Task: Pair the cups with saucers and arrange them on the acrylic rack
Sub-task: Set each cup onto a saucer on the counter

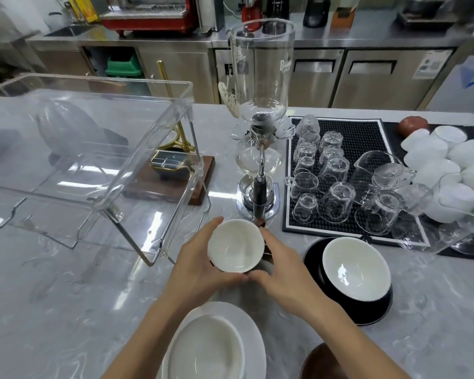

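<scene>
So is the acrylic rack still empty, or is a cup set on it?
Empty: the acrylic rack has no cup on its shelves; both hands hold a cup above the counter.

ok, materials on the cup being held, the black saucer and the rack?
White-lined cup in both hands: looks like glazed ceramic, with glossy highlights on an opaque interior.
Round black saucer: probably glazed ceramic too, dark with a shiny rim.
Clear tiered rack: looks acrylic, see-through panels with bright edges.
</scene>
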`<state>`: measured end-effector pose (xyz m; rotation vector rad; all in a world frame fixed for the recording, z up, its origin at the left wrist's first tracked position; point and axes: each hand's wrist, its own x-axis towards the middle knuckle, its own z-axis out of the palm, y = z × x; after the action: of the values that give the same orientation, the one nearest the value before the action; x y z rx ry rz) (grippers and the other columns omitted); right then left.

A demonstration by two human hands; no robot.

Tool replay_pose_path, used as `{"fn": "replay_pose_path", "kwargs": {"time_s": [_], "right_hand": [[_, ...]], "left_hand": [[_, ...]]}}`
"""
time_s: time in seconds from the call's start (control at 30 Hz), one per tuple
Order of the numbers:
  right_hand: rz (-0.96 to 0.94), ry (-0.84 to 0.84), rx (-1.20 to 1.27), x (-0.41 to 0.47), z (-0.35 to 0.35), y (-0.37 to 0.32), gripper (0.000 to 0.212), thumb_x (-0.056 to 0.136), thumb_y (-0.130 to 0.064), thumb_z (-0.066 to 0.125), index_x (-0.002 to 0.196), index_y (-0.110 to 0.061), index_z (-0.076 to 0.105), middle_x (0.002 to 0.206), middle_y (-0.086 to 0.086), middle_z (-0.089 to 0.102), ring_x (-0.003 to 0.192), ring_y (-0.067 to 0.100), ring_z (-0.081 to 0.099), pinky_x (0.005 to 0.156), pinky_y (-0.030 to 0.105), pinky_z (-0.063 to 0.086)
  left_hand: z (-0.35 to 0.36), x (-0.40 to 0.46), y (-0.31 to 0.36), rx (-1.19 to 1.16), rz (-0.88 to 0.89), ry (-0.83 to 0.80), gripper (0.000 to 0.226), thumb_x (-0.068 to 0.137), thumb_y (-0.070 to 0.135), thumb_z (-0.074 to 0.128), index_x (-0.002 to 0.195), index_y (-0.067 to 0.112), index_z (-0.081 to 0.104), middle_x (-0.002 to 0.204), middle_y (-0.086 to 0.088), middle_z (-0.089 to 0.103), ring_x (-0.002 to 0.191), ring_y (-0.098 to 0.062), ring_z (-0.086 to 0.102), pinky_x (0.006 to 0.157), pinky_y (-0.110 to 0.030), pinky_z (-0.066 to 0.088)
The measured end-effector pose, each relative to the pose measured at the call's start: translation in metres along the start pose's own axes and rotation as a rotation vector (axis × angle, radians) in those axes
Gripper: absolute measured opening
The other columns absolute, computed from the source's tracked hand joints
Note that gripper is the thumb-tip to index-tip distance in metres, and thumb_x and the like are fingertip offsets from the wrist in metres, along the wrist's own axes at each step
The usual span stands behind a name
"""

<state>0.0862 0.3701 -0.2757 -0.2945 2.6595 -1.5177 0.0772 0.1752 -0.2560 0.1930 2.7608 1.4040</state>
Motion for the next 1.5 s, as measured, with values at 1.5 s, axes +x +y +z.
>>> {"fn": "replay_pose_path", "kwargs": {"time_s": [1.5], "right_hand": [[0.113, 0.339, 0.368, -0.236, -0.075, -0.005, 0.059, 0.089, 0.007, 0.063, 0.134, -0.029, 0.054, 0.131, -0.029, 0.06, 0.126, -0.004, 0.053, 0.099, 0.01, 0.043]], "left_hand": [[0.072, -0.125, 0.09, -0.144, 0.34, -0.273, 0.099, 0.036, 0.055, 0.096, 0.121, 0.06, 0.045, 0.116, 0.035, 0.06, 0.11, 0.005, 0.06, 0.08, -0.024, 0.059]]}}
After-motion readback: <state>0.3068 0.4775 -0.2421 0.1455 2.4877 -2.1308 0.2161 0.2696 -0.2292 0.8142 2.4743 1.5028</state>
